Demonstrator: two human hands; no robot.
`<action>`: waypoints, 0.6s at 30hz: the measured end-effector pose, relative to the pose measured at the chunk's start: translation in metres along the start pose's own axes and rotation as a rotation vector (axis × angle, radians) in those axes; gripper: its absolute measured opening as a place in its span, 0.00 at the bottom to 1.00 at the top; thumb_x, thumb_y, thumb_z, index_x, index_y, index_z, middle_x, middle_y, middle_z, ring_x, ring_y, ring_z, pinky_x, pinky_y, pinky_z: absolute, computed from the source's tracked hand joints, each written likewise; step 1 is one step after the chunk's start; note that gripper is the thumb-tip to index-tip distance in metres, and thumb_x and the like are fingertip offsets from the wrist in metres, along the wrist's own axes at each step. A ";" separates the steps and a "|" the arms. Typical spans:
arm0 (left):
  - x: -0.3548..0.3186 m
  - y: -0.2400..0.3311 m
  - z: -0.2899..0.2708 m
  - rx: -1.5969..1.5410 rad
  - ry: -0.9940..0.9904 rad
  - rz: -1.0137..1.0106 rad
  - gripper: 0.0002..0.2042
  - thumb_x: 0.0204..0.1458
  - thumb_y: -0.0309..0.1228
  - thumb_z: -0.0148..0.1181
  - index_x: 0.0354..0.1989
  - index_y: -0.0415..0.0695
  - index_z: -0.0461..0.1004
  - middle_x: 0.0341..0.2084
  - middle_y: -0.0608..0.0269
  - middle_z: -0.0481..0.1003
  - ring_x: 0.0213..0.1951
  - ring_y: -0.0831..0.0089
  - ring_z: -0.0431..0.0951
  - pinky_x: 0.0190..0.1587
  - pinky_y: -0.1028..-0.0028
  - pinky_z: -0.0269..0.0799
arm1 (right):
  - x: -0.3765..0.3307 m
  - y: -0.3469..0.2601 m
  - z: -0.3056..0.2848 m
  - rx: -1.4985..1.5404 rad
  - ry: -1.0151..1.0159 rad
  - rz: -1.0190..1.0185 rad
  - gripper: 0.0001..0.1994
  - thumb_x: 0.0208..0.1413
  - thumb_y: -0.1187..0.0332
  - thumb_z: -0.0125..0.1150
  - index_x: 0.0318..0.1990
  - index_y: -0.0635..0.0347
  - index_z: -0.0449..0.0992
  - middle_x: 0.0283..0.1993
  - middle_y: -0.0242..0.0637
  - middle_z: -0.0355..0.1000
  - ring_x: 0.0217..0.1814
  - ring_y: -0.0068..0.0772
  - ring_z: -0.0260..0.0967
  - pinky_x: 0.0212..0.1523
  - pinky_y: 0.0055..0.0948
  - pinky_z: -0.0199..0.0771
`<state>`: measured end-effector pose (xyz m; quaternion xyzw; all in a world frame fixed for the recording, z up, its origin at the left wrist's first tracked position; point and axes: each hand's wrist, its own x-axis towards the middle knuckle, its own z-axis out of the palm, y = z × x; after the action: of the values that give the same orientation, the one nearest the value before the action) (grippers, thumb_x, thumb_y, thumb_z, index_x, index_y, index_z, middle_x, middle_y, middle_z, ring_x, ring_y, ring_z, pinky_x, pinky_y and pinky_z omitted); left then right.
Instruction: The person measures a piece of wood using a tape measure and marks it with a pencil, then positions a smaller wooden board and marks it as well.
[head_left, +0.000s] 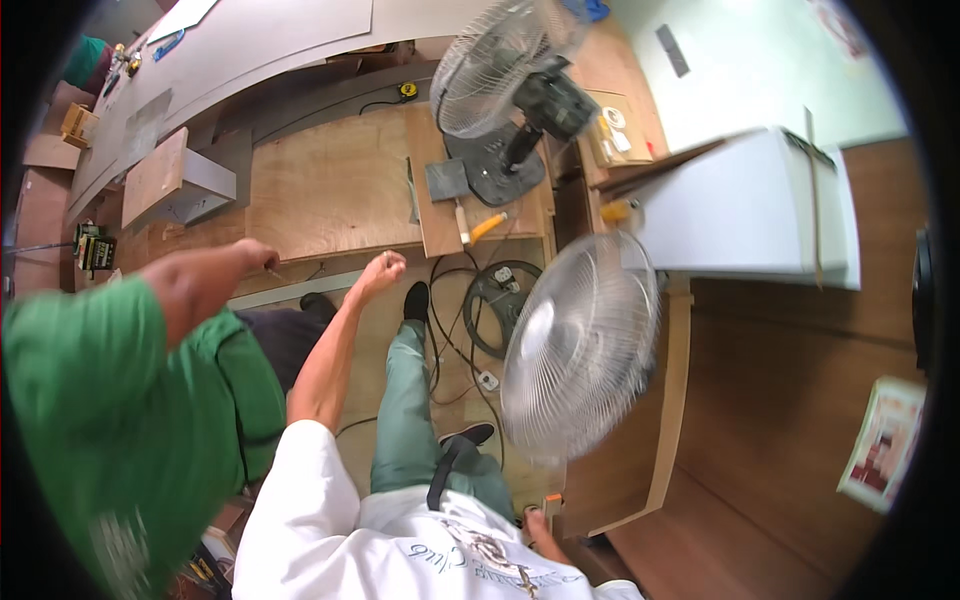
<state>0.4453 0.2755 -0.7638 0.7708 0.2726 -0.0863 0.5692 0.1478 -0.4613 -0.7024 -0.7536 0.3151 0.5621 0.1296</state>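
Plywood board [325,190] just beyond curled left grip [382,272], contents unclear; right grip [541,534] likewise unclear.

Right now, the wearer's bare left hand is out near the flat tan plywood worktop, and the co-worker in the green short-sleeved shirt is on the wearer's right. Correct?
One error: the co-worker in the green short-sleeved shirt is on the wearer's left, per the head view. The bare left hand is near the flat tan plywood worktop, as stated.

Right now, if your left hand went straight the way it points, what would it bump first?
Probably the front edge of the wooden worktop, though the left hand may be higher or lower.
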 end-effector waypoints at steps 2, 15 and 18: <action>0.078 -0.028 -0.011 -0.117 0.165 -0.070 0.15 0.55 0.34 0.56 0.44 0.35 0.75 0.29 0.57 0.78 0.33 0.71 0.78 0.38 0.71 0.74 | -0.015 -0.037 0.006 -0.432 -0.128 -0.071 0.11 0.60 0.60 0.56 0.32 0.58 0.71 0.19 0.33 0.65 0.20 0.33 0.63 0.25 0.39 0.68; 0.484 -0.018 -0.159 0.372 0.267 0.138 0.17 0.50 0.34 0.55 0.48 0.42 0.74 0.38 0.42 0.76 0.48 0.45 0.75 0.51 0.56 0.71 | -0.051 -0.380 -0.054 0.266 0.046 -0.187 0.12 0.61 0.59 0.55 0.32 0.58 0.71 0.21 0.33 0.66 0.23 0.31 0.64 0.27 0.38 0.68; 0.526 0.008 -0.163 0.409 0.386 0.094 0.27 0.47 0.30 0.60 0.60 0.47 0.66 0.56 0.46 0.68 0.56 0.42 0.70 0.56 0.53 0.70 | -0.049 -0.417 -0.059 0.240 0.051 -0.183 0.13 0.62 0.59 0.54 0.32 0.58 0.71 0.21 0.34 0.67 0.23 0.31 0.64 0.27 0.38 0.68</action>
<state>0.8608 0.5944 -0.9352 0.8837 0.3169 0.0352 0.3427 0.4439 -0.1574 -0.7033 -0.7722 0.3132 0.4870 0.2615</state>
